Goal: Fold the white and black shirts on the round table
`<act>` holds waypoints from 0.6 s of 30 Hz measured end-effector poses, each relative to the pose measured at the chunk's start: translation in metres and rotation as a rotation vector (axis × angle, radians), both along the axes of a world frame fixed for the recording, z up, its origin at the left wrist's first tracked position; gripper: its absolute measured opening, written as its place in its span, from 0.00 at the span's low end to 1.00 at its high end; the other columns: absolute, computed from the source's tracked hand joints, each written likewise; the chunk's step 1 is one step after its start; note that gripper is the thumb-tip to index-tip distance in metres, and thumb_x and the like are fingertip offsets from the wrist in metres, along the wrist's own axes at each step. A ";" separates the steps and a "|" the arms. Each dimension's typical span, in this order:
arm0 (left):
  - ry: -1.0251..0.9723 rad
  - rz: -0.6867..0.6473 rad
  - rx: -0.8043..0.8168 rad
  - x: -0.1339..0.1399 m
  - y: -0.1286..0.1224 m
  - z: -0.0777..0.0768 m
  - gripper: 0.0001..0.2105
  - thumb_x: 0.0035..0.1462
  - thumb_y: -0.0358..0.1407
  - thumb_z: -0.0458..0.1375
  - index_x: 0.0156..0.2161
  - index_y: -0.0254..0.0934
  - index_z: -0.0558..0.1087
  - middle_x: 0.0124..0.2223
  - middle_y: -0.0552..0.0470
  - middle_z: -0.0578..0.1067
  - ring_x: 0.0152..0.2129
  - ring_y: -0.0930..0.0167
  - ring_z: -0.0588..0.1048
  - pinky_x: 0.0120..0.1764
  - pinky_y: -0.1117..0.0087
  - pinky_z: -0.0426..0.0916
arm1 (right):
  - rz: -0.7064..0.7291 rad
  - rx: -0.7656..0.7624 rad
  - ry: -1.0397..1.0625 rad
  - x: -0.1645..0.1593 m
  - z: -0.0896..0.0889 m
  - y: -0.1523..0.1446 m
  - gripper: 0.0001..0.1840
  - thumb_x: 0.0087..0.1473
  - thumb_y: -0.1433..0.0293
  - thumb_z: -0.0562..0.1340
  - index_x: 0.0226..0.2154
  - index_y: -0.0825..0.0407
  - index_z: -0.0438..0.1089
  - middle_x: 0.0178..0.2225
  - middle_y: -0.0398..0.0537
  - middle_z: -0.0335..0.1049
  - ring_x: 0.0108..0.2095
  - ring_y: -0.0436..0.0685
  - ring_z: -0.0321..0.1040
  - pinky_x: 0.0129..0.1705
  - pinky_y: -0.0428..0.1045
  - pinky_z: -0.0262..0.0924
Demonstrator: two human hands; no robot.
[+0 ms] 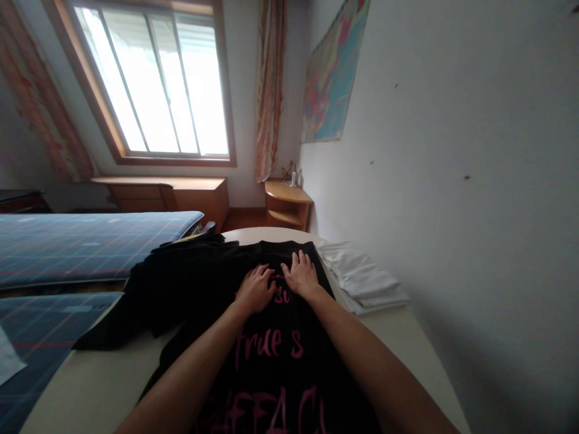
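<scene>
Black pink-lettered shirt (278,319) lies on pale table (90,386), fabric spread out toward 9 o'clock. Left hand (256,288) and right hand (301,274) both palm-down on its upper part, fingers loosely extended, nothing gripped. White folded cloth (362,277) at right hand's 3 o'clock; blue plaid mattress (90,247) at left hand's 10; corner shelf (289,191) at 12.
</scene>
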State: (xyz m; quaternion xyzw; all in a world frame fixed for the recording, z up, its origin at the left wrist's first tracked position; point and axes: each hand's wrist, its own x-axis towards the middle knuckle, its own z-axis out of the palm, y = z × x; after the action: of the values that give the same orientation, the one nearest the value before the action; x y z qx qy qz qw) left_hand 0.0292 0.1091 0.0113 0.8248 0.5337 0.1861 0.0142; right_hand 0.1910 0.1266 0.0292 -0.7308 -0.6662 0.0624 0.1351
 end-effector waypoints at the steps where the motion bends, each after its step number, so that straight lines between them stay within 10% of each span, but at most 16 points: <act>1: 0.007 0.026 0.037 0.001 -0.003 0.003 0.16 0.62 0.36 0.50 0.51 0.37 0.72 0.57 0.44 0.70 0.57 0.60 0.66 0.57 0.60 0.60 | -0.020 -0.019 0.002 -0.003 0.001 -0.010 0.41 0.63 0.52 0.47 0.68 0.61 0.45 0.70 0.63 0.38 0.68 0.70 0.37 0.65 0.62 0.38; 6: 0.106 0.122 0.086 0.003 -0.025 0.012 0.13 0.62 0.34 0.48 0.43 0.35 0.75 0.45 0.42 0.76 0.46 0.59 0.72 0.49 0.58 0.65 | -0.012 -0.211 0.008 -0.014 0.000 -0.044 0.42 0.61 0.47 0.46 0.69 0.53 0.43 0.71 0.61 0.34 0.69 0.76 0.30 0.63 0.72 0.29; 18: 0.126 0.222 -0.210 -0.003 -0.025 -0.005 0.29 0.64 0.52 0.43 0.67 0.48 0.56 0.70 0.42 0.51 0.65 0.44 0.48 0.60 0.41 0.47 | 0.002 -0.280 -0.009 -0.016 -0.005 -0.037 0.38 0.63 0.51 0.40 0.70 0.49 0.37 0.72 0.49 0.23 0.69 0.72 0.18 0.63 0.72 0.15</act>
State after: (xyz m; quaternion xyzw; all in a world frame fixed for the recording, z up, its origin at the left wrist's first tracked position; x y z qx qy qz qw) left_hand 0.0261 0.0836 0.0061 0.7649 0.6378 0.0779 0.0463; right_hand 0.1748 0.0895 0.0240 -0.7420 -0.6524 0.1516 0.0288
